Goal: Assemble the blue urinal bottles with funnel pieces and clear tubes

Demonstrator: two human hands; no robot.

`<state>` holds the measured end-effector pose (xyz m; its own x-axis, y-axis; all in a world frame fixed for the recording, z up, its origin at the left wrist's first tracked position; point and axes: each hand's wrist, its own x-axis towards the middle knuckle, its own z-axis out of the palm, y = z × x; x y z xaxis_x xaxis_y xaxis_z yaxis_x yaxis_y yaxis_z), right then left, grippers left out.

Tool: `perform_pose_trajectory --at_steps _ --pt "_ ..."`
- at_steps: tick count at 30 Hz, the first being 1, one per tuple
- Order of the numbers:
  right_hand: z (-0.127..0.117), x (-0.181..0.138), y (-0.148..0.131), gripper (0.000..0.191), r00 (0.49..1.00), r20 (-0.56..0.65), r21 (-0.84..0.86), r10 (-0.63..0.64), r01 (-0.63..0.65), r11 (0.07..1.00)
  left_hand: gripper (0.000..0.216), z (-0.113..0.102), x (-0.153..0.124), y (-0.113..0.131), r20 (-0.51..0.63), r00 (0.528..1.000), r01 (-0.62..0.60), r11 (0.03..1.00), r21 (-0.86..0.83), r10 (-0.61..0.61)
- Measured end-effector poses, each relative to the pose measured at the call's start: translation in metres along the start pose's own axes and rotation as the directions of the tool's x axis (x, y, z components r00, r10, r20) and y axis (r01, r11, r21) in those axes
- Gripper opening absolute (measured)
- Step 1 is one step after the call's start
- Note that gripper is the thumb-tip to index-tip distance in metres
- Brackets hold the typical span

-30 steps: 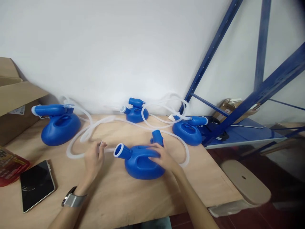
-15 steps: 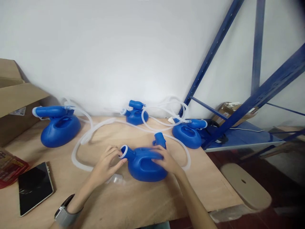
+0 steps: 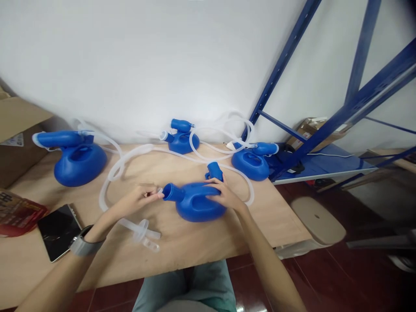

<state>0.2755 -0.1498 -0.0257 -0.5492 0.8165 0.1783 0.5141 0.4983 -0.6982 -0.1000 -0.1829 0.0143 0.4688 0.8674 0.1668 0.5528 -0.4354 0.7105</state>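
Four blue plastic spouted bottles on the plywood table, translucent tubing looped among them. Nearest blue bottle sits centre-front: right hand clasps its handle end, left hand pinches a small white ring at its spout. Contents not visible.

The blue bottle under the right hand looks like smooth moulded plastic with a soft shine. The tube near the left hand is translucent, flexible plastic. The bench is light plywood, matt, with a faint grain. The phone has a glossy dark glass face. The rack is blue painted metal. The box is dull brown cardboard.
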Motion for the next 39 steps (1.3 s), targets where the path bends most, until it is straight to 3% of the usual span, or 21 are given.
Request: perform_pose_trajectory --at_steps 5,9,11,13,15,17,19,21,23,26,29,31,33,34,36,39 --pt "0.009 0.001 0.002 0.036 0.996 -0.086 -0.001 0.028 -0.029 1.0 0.053 0.007 -0.02 -0.032 -0.262 0.934 0.286 0.947 0.145 -0.242" --pt "0.016 -0.006 0.002 0.067 0.974 -0.223 0.031 0.026 -0.019 0.999 0.055 0.025 -0.023 -0.034 -0.292 0.924 0.296 0.947 0.129 -0.249" --pt "0.018 -0.015 0.007 0.071 0.915 -0.394 0.08 0.088 -0.061 0.995 0.057 0.03 -0.021 -0.024 -0.312 0.922 0.279 0.953 0.119 -0.23" --pt "0.019 -0.027 0.013 0.068 0.808 -0.544 0.129 0.226 -0.186 0.974 0.056 0.033 -0.017 -0.008 -0.345 0.918 0.241 0.966 0.097 -0.194" --pt "0.021 -0.037 0.02 0.068 0.747 -0.544 0.197 0.382 -0.328 0.924 0.054 0.037 -0.012 0.008 -0.351 0.926 0.183 0.98 0.083 -0.143" --pt "0.023 -0.044 0.026 0.062 0.768 -0.436 0.252 0.469 -0.396 0.883 0.054 0.043 -0.007 0.021 -0.322 0.941 0.143 0.985 0.097 -0.105" --pt "0.025 -0.046 0.03 0.052 0.806 -0.36 0.274 0.471 -0.391 0.879 0.064 0.051 -0.001 0.025 -0.326 0.94 0.143 0.984 0.103 -0.102" --pt "0.025 -0.044 0.031 0.049 0.812 -0.375 0.267 0.447 -0.367 0.891 0.074 0.057 0.003 0.023 -0.371 0.92 0.163 0.984 0.073 -0.125" --pt "0.024 -0.041 0.029 0.048 0.798 -0.417 0.268 0.436 -0.35 0.898 0.069 0.058 0.003 0.016 -0.399 0.905 0.185 0.981 0.057 -0.148" --pt "0.019 -0.039 0.016 0.048 0.783 -0.47 0.276 0.408 -0.308 0.91 0.058 0.049 0.0 0.004 -0.439 0.882 0.237 0.967 0.098 -0.171" --pt "0.018 -0.041 -0.009 0.045 0.809 -0.452 0.378 0.375 -0.207 0.902 0.059 0.037 -0.003 0.005 -0.504 0.844 0.284 0.95 0.133 -0.182" --pt "0.02 -0.042 -0.027 0.04 0.855 -0.383 0.495 0.348 -0.128 0.859 0.059 0.03 -0.005 0.021 -0.568 0.814 0.271 0.944 0.185 -0.122" --pt "0.025 -0.041 -0.043 0.036 0.895 -0.304 0.594 0.327 -0.09 0.799 0.051 0.027 -0.015 0.052 -0.63 0.776 0.212 0.951 0.226 -0.024" --pt "0.028 -0.04 -0.049 0.035 0.907 -0.267 0.631 0.325 -0.091 0.77 0.041 0.026 -0.024 0.072 -0.627 0.779 0.162 0.966 0.203 0.001" --pt "0.037 -0.037 -0.056 0.034 0.918 -0.196 0.694 0.346 -0.12 0.71 0.03 0.028 -0.052 0.111 -0.528 0.849 0.031 0.994 0.105 0.029" --pt "0.051 -0.031 -0.056 0.036 0.905 -0.14 0.769 0.402 -0.157 0.62 0.053 0.04 -0.105 0.155 -0.3 0.953 0.002 0.995 0.099 0.028"
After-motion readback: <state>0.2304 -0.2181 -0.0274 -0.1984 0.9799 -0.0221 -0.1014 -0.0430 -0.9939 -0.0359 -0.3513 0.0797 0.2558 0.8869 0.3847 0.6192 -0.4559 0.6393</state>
